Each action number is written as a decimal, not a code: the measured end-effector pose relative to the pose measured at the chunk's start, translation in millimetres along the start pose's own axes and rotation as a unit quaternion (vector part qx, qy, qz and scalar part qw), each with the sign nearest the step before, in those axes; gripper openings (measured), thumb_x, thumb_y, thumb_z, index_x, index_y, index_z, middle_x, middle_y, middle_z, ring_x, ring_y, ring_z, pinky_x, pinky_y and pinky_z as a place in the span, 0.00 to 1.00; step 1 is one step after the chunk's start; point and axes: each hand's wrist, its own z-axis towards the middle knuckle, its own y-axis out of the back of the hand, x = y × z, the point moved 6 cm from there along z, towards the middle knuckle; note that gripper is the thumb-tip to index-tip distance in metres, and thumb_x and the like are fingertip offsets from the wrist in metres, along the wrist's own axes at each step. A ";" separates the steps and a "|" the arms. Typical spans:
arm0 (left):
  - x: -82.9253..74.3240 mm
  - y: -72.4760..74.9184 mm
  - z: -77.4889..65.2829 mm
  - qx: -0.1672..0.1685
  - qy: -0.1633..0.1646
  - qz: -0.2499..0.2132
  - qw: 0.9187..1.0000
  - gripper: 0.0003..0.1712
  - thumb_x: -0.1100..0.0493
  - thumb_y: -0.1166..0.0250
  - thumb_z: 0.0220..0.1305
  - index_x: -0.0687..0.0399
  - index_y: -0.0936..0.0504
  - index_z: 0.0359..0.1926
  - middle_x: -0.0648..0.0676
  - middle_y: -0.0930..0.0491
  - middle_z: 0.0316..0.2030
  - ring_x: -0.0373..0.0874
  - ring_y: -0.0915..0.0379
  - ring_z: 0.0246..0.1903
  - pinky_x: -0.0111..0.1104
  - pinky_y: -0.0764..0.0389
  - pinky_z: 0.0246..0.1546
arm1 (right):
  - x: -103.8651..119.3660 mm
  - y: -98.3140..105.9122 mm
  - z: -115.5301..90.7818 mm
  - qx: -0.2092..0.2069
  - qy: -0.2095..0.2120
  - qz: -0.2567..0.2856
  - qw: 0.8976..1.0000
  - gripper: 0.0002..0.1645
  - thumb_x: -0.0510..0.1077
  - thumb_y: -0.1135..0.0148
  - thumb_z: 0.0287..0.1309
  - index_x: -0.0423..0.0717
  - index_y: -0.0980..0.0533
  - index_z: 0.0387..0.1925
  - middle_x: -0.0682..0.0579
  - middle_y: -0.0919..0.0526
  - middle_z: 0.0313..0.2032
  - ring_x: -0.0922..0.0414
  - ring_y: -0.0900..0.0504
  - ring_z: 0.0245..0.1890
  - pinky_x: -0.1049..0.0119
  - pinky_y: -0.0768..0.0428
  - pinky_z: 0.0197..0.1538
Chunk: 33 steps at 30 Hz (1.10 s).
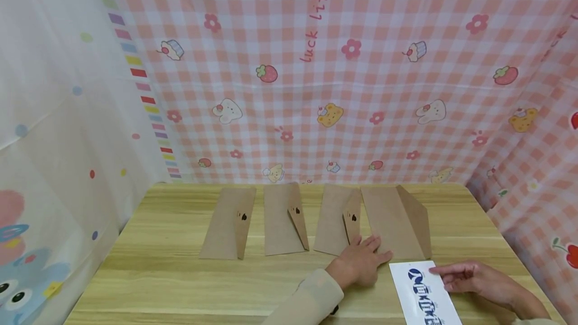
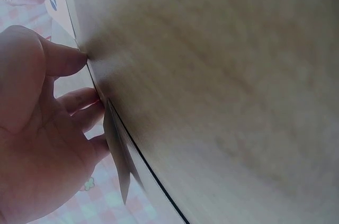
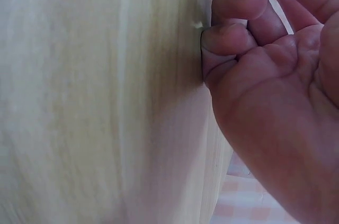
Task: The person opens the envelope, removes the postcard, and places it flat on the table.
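Observation:
A white card with dark blue printing lies at the front right of the table, its lower end cut off by the head view's edge. My right hand pinches its right side between thumb and forefinger; in the right wrist view the other fingers curl against the tabletop. My left hand rests with spread fingers at the bottom corner of the rightmost brown paper envelope, whose flap stands unfolded to the right. Those fingers also reach the lower edge of the neighbouring envelope, whose flap is partly raised.
Further left lie two more brown envelopes, one with a lifted flap and one with its flap lying flatter. All stand in a row on the wooden table. Patterned cloth hangs behind and at both sides.

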 end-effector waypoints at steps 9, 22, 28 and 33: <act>0.1 0.4 -0.1 0.001 -0.003 0.003 1.000 0.36 0.51 0.47 0.69 0.20 0.45 0.75 0.41 0.49 0.76 0.34 0.59 0.76 0.34 0.51 0.74 | 2.0 3.7 -0.9 -0.058 -0.019 -0.082 0.995 0.19 0.31 0.47 0.69 0.32 0.24 0.59 0.67 0.18 0.55 0.76 0.25 0.53 0.82 0.28 0.49; 0.3 0.1 -1.0 0.002 -0.005 -0.008 1.000 0.36 0.52 0.47 0.70 0.20 0.45 0.75 0.41 0.49 0.76 0.34 0.59 0.76 0.34 0.52 0.74 | 5.9 3.9 -0.6 -0.059 -0.024 -0.080 0.995 0.20 0.32 0.51 0.71 0.30 0.27 0.61 0.62 0.17 0.55 0.73 0.24 0.51 0.81 0.28 0.48; 0.5 0.5 -1.3 0.004 -0.004 -0.012 1.000 0.37 0.52 0.47 0.69 0.20 0.45 0.74 0.41 0.49 0.76 0.34 0.59 0.76 0.34 0.52 0.74 | 5.5 4.7 -0.7 -0.061 -0.027 -0.085 0.994 0.21 0.32 0.52 0.71 0.28 0.29 0.62 0.58 0.15 0.50 0.73 0.23 0.49 0.80 0.28 0.47; 0.3 1.9 -1.5 0.007 -0.002 -0.016 1.000 0.37 0.53 0.46 0.69 0.20 0.44 0.74 0.41 0.49 0.76 0.34 0.59 0.76 0.33 0.52 0.74 | 5.8 4.9 -0.7 -0.065 -0.023 -0.102 0.992 0.22 0.32 0.52 0.71 0.30 0.29 0.63 0.56 0.14 0.46 0.73 0.24 0.46 0.78 0.28 0.45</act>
